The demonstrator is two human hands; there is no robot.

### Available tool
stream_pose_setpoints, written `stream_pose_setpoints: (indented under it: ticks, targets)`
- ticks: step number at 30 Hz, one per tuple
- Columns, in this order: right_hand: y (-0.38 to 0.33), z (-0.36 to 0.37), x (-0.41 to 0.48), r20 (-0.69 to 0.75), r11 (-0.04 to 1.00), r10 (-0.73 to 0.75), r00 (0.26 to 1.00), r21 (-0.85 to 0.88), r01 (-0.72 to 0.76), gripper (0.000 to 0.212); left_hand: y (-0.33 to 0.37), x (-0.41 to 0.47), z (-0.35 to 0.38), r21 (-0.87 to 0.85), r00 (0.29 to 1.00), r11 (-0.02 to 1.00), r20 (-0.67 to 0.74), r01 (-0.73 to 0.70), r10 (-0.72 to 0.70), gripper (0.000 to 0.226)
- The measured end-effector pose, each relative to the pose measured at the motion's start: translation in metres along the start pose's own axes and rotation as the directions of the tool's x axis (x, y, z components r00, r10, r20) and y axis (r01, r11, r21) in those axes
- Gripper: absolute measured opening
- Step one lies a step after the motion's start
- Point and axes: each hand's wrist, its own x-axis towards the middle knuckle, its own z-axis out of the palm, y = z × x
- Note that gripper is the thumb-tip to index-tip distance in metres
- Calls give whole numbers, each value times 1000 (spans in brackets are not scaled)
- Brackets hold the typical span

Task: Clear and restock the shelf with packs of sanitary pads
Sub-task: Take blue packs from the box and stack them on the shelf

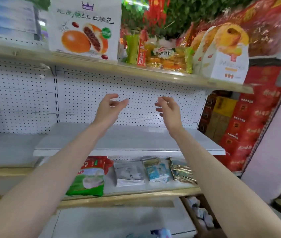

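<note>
Raises left hand (109,109) and right hand (168,109) side by side, apart, before the white shelf (129,149) and its pegboard (136,83); holds nothing in either, fingers loosely curled, thumbs parted from them. Appears to have the clearing done and the restocking not yet begun. Shows no pads for certain: only a blurred blue-and-white pack (162,233) at the bottom edge, well below the hands, possibly one of them, too smeared to tell. Expect such packs to be light, soft and squashy, wrapped in slick plastic film, apt to slide out of a loose hold; not fragile, though liable to crease if squeezed hard. Best taken across the broad faces or by the two short ends, thumb on one side and fingers on the other, or several at once pressed between both palms and set down upright in a row. Leaves bread box (85,31) above and green bag (88,177) below out of the matter
</note>
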Motion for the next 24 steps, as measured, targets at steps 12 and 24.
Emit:
stream_pose_setpoints:
  ticks: [12, 24]
  targets:
    - [91, -78, 50, 189, 989, 129, 973, 46, -140, 21, -50, -6, 117, 66, 972, 981, -162, 184, -171, 55]
    - [272, -96, 52, 171, 912, 410, 896, -77, -403, 23, -208, -2, 188, 94, 867, 864, -113, 495, -485, 54]
